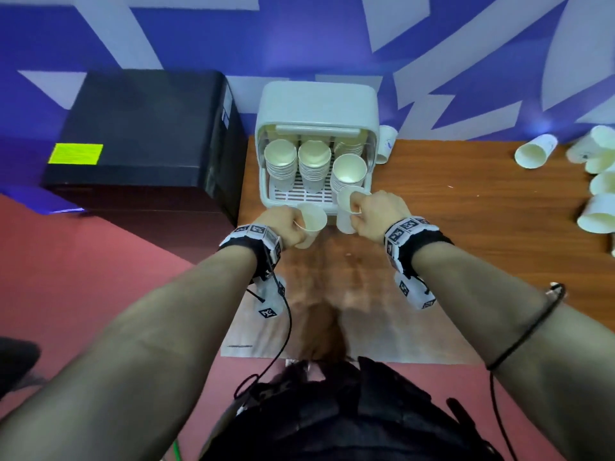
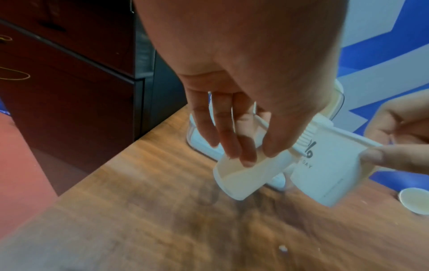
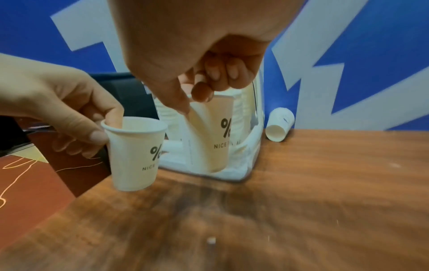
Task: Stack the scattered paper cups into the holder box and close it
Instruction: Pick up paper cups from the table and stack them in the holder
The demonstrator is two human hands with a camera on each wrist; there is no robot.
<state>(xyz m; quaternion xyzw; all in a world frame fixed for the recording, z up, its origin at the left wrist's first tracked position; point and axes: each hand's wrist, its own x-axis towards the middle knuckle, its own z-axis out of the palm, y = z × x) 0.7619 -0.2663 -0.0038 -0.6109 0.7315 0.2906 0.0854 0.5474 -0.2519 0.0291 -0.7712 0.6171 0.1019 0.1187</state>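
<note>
Closest in, two paper cups are being held up over the wooden table (image 1: pixel 466 227), just in front of the holder box (image 1: pixel 316 104). The left cup (image 1: pixel 311 224) is pinched at its rim by the left hand (image 1: pixel 283 226), thumb outside and a finger dipped inside, tilted a bit. The right cup (image 1: pixel 347 209) is gripped at the rim by the right hand (image 1: pixel 372 214), thumb and fingers curled on it, right at the box's front edge. On both cups a big black "%" mark can be read, with "NICE" under it in the right wrist view and "DAY" in the left wrist view; the rest is cut off or blurred.

Behind that, the box is seen open at the front, three cup stacks (image 1: pixel 312 164) lined up inside on a slotted tray. One loose cup (image 1: pixel 387 143) is lying just beside the box's right wall. More loose cups (image 1: pixel 535 151) are scattered on their sides at the table's far right. To the left, a black case (image 1: pixel 143 134) with a yellow-green label (image 1: pixel 76 153) is parked; its text can't be made out. A blue and white wall (image 1: pixel 299 38) is at the back.
</note>
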